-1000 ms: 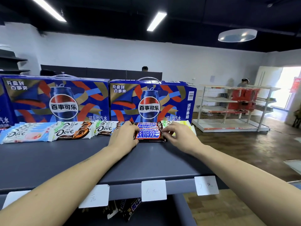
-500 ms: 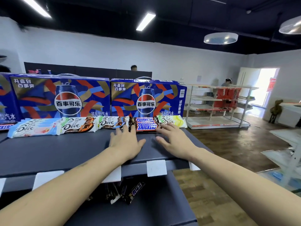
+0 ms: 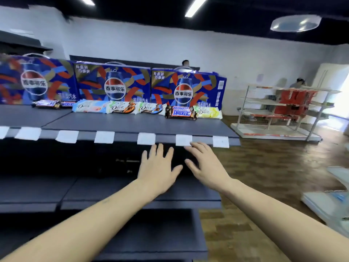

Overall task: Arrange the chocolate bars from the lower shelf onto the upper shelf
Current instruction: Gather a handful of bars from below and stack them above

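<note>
Chocolate bars line the far edge of the upper shelf (image 3: 132,125), set against three blue Pepsi cartons (image 3: 113,86) that stand along the back. From left to right in the main row lie three Dove bars (image 3: 120,107), a stack of Snickers bars (image 3: 181,112) and a pale yellow Dove bar (image 3: 208,111); further left, on the next shelf panel, lie more Snickers bars (image 3: 51,104). White price tags (image 3: 146,138) hang along the shelf's front lip. Below it the lower shelf (image 3: 79,190) is dark, and what lies deep in it is too blurred to tell. Both hands hover in front of that gap, well below the bars: the left hand (image 3: 157,171) and the right hand (image 3: 206,165) each have fingers spread and straight, holding nothing. A wire rack (image 3: 283,110) stands far right on the wooden floor.
</note>
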Tool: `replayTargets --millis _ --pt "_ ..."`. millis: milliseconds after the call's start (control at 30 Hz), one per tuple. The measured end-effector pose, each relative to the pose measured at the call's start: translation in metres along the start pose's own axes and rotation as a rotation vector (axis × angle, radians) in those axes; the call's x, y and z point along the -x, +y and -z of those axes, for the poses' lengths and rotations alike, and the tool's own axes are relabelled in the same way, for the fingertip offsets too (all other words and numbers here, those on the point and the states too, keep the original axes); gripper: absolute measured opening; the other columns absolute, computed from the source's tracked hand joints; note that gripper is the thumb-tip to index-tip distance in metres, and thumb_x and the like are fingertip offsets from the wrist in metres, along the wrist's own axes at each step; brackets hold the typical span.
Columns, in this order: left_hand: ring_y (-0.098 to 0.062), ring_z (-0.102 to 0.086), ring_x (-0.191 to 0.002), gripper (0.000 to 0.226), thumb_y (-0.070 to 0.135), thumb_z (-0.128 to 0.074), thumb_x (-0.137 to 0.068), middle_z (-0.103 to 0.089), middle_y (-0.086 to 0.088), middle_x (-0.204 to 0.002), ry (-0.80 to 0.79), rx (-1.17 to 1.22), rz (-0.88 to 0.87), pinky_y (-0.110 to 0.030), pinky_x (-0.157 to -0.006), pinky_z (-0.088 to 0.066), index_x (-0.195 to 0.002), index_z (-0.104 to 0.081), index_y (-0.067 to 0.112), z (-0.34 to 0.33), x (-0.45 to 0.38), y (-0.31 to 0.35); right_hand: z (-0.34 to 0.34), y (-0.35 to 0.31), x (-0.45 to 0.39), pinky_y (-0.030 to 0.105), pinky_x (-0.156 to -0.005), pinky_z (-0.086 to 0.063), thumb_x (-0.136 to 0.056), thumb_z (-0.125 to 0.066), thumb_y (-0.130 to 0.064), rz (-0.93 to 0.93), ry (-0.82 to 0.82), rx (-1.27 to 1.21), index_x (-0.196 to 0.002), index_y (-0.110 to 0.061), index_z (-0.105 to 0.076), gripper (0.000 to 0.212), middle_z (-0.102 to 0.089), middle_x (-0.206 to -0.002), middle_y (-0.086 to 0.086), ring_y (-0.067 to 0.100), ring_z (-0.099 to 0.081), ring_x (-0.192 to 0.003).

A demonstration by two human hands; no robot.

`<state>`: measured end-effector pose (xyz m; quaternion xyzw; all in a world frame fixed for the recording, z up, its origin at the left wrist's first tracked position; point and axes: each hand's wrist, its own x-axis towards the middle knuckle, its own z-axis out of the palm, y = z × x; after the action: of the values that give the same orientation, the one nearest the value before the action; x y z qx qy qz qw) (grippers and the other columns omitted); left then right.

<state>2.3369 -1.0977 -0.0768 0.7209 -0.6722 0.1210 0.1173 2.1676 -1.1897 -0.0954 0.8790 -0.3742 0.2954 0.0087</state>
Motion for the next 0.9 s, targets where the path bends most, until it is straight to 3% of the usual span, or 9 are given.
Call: replayTargets --millis 167,367,733,900 --pt "-0.032 -0.01 -0.146 0.07 0.059 -0.028 -0.097 -0.013 -0.014 -0.159 -0.141 -0.001 0.024 -0.045 -0.117 -0.017 -0.154 -0.013 0.021 -0.03 0.058 -0.008 -0.042 -0.023 0.052 0.031 -0.119 -0.018 -0.097 -0.05 -0.039 -0.049 -0.145 -0.069 -0.145 -0.024 -0.043 0.05 -0.036 -0.154 -0.001 0.02 -0.021 -0.145" --pt "-0.029 -0.012 -0.146 0.07 0.058 -0.033 -0.096 -0.016 -0.012 -0.158 -0.2 0.051 0.041 -0.042 -0.117 -0.02 -0.153 -0.015 0.021 -0.068 0.08 -0.023 -0.082 -0.031 0.07 0.031 -0.117 -0.018 -0.098 -0.049 -0.04 -0.121 -0.278 -0.122 -0.149 -0.024 -0.036 0.054 -0.028 -0.157 -0.001 0.017 -0.013 -0.147" --pt "-0.024 -0.012 -0.146 0.062 0.048 -0.042 -0.097 -0.018 -0.007 -0.158 -0.319 0.287 0.112 -0.042 -0.114 -0.029 -0.151 -0.022 0.025 -0.172 0.047 -0.061 -0.19 -0.002 0.047 0.033 -0.119 -0.017 -0.097 -0.051 -0.037 -0.343 -0.503 -0.143 -0.151 -0.013 -0.029 0.063 -0.027 -0.157 0.008 0.025 -0.018 -0.147" --pt "-0.025 -0.014 -0.145 0.059 0.043 -0.044 -0.097 -0.019 -0.007 -0.158 -0.313 0.347 0.136 -0.042 -0.112 -0.031 -0.15 -0.026 0.025 -0.211 0.015 -0.081 -0.229 0.013 0.023 0.036 -0.117 -0.024 -0.096 -0.052 -0.037 -0.389 -0.492 -0.122 -0.15 -0.013 -0.03 0.063 -0.031 -0.155 0.008 0.027 -0.026 -0.143"
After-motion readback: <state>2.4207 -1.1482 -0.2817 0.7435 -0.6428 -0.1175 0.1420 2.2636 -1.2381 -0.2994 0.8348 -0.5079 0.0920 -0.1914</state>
